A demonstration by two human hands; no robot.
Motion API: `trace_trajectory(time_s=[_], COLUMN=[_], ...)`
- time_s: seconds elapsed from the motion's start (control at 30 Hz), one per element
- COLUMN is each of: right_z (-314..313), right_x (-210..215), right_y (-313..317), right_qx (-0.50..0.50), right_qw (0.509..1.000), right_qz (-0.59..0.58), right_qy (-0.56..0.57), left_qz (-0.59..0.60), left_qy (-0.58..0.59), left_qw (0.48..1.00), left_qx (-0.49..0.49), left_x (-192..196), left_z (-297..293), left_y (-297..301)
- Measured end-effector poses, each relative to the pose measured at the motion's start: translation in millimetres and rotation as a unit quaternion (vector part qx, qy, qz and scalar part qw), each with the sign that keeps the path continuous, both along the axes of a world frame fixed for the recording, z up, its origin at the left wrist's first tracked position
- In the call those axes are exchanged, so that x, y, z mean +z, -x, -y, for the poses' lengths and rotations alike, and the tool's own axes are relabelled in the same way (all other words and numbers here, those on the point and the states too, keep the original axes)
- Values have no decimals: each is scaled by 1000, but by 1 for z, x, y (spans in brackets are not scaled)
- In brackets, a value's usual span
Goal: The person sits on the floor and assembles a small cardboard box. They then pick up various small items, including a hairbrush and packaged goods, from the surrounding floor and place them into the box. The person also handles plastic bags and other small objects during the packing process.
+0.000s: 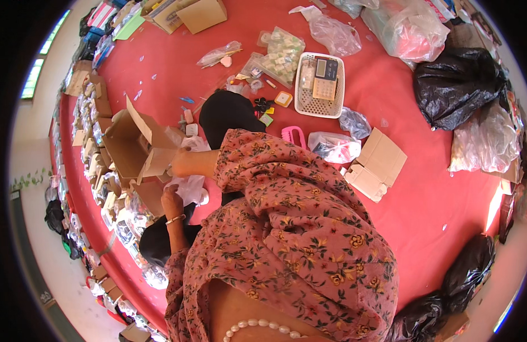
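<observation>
To my left, an open cardboard box (124, 149) stands tilted with its flaps spread. My right hand (182, 162) reaches across to the box's near flap; its fingers are mostly hidden there. Just below it, my left hand (172, 202), with a bracelet at the wrist, is closed on a thin clear plastic bag (190, 189). The bag hangs crumpled between my hands and my knees. What is inside it I cannot make out.
A white basket (299, 107) holding a calculator (325, 80) lies ahead on the red floor covering (389, 228). Around it are bagged small items (283, 57), a pink comb-like piece (295, 135) and a flattened carton (377, 162). Black bags (460, 85) line the right; packed goods line the left.
</observation>
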State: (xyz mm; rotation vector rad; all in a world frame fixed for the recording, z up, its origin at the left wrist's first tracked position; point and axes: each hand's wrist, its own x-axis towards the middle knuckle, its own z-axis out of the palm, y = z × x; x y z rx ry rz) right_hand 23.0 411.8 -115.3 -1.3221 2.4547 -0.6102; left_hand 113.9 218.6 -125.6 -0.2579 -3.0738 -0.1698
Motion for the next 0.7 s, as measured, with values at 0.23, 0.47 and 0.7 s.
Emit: trace_trajectory(time_s=[0.23,0.47,0.7], right_z=[18,6,-43], right_x=[-3,21,131], right_y=[7,-1,-38], right_qx=[51,54,-50], right_qw=[998,998,990], right_qz=[-17,-28,-116], right_qy=[-32,-2,63], left_qz=[56,48,-35], left_qy=[-176,-190,-159], left_qw=[980,979,987], left_qx=[78,47,-1], left_x=[-22,-32,-46], left_z=[-5,-19,-19], left_y=[-8,5,20])
